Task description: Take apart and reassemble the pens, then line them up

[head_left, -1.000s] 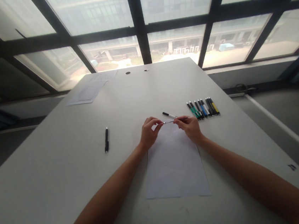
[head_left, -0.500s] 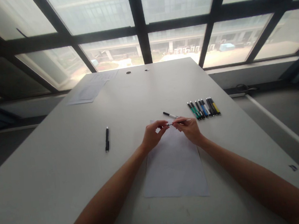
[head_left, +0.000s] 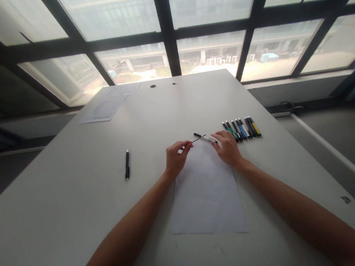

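Observation:
Pinched between the thumb and fingers of my left hand [head_left: 177, 158] is a thin dark rod, like a pen refill [head_left: 199, 138], pointing up to the right. My right hand [head_left: 228, 148] has its thumb and fingers apart, close by the right end of a black-and-white pen [head_left: 203, 137]. That pen lies slantwise at the far edge of a blank sheet of paper [head_left: 207, 193]. Whether the right fingertips touch the pen I cannot tell. Both hands are over the upper part of the sheet.
A row of several pens [head_left: 242, 129] with green, blue, white and yellow parts lies beyond my right hand. One black pen [head_left: 127, 165] lies alone on the left. More papers [head_left: 106, 106] are at the far left of the white table [head_left: 76, 194], before the windows.
My hands have drawn apart; both were at the thin rod before. The right fingers have let go and spread, and the rod stays in my left hand, which moved slightly left.

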`<action>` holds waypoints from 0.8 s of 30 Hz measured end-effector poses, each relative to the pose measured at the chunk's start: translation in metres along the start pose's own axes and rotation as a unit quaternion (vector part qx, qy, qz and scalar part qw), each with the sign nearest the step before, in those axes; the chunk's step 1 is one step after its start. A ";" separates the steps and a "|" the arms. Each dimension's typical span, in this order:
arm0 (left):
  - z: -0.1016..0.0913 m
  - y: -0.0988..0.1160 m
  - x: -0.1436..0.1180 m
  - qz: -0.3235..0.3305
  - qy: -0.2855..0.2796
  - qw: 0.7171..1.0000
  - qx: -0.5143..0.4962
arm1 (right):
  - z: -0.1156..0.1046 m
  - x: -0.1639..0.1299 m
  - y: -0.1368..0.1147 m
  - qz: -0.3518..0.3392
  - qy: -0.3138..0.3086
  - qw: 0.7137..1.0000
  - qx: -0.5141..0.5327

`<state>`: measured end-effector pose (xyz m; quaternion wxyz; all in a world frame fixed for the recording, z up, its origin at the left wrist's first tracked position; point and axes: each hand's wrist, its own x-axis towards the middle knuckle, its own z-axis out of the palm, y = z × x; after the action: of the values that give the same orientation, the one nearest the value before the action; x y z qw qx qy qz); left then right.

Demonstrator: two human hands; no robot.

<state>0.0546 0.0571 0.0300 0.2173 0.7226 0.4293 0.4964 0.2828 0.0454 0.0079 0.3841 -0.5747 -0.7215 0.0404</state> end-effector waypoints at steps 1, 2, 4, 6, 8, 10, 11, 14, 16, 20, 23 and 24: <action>0.000 -0.001 0.001 -0.003 0.011 1.000 0.003 | 0.002 0.000 0.003 0.012 -0.001 0.999 -0.034; -0.001 -0.002 0.002 -0.003 0.018 1.000 0.007 | 0.004 0.000 0.005 0.022 -0.006 0.998 -0.056; -0.002 -0.005 0.004 -0.002 0.029 0.999 0.018 | 0.007 -0.001 0.008 0.032 -0.015 0.996 -0.077; -0.004 -0.009 0.006 -0.005 0.036 0.999 0.032 | 0.008 -0.002 0.008 0.035 -0.018 0.996 -0.083; -0.008 -0.014 0.010 -0.014 0.041 0.998 0.046 | 0.008 -0.002 0.008 0.038 -0.015 0.996 -0.083; -0.014 -0.020 0.014 -0.029 0.046 0.997 0.061 | 0.008 -0.001 0.009 0.050 -0.002 0.996 -0.070; -0.017 -0.023 0.016 -0.036 0.048 0.996 0.068 | 0.008 0.000 0.009 0.060 0.010 0.997 -0.056; -0.024 -0.032 0.019 -0.042 0.049 0.993 0.097 | 0.008 0.002 0.012 0.090 0.052 0.994 0.017; -0.027 -0.038 0.020 -0.034 0.047 0.992 0.115 | 0.008 0.003 0.015 0.099 0.075 0.989 0.078; -0.029 -0.045 0.019 -0.013 0.036 0.990 0.136 | 0.006 0.003 0.016 0.107 0.108 0.978 0.140; -0.027 -0.047 0.017 -0.005 0.031 0.990 0.140 | 0.004 0.002 0.015 0.098 0.112 0.979 0.135; -0.027 -0.047 0.017 -0.003 0.032 0.989 0.141 | 0.004 0.001 0.015 0.095 0.111 0.980 0.132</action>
<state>0.0137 0.0934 0.0154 0.1008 0.7286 0.5039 0.4528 0.2919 0.0531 -0.0015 0.5290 -0.5853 -0.6050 0.1075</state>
